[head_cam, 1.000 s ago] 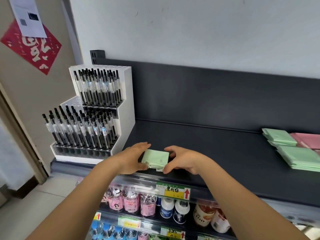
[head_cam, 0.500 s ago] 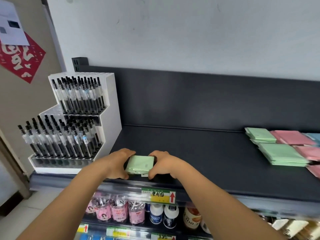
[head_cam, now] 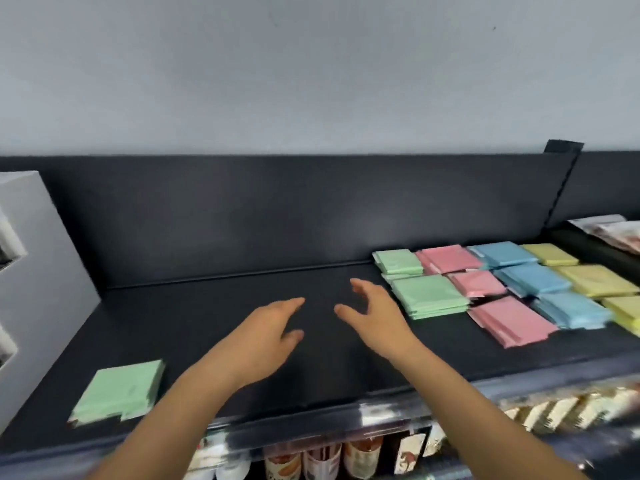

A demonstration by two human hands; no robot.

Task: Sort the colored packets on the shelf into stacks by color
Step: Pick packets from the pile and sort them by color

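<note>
Black shelf [head_cam: 207, 323]: green stack [head_cam: 119, 391] front-left; left hand [head_cam: 266, 337], right hand [head_cam: 374, 320] spread.

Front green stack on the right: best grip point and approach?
Grip the front green stack by its left edge, coming from the left, where the open right hand hovers. It lies flat with bare shelf on that side, and pink packets crowd its right.

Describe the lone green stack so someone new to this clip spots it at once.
On the dark shelf, go to the left end, by the white rack. The green stack lies near the front edge there. Unlike the other green stacks, it lies alone, far from the coloured rows at right.
</note>
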